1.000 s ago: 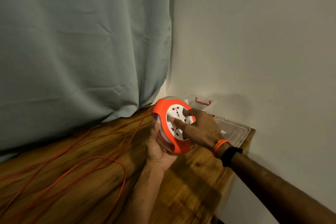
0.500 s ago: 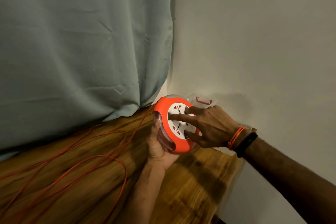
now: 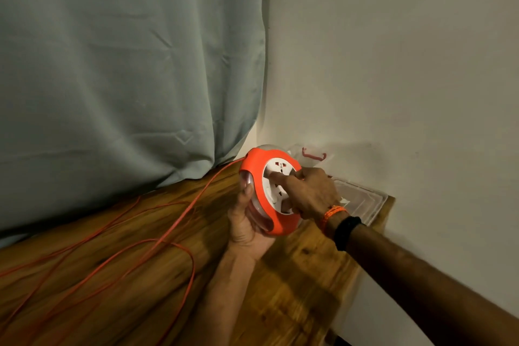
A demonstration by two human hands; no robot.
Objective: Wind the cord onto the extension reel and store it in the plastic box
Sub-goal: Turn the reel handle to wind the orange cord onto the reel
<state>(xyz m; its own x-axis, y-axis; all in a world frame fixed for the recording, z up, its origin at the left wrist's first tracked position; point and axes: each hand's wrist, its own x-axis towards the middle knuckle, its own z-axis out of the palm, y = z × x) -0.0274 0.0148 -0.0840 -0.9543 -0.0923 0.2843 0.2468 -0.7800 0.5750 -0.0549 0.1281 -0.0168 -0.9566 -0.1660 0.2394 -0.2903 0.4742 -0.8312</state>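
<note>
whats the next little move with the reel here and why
Probably another turn of the white socket face with the right hand, whose fingers are already on it, while the left hand grips the reel. Much orange cord lies loose on the table.

The room was dim and warm-toned, with soft, even light on the pale wall (image 3: 393, 64) and grey-green curtain (image 3: 126, 64). A faint shadow of the right forearm (image 3: 421, 284) fell on the wall at far right. The desk (image 3: 295, 289) was dark at near left, where wood grain and orange cord (image 3: 179, 222) smeared with motion blur. Wide-angle bending showed at the edges.
</note>
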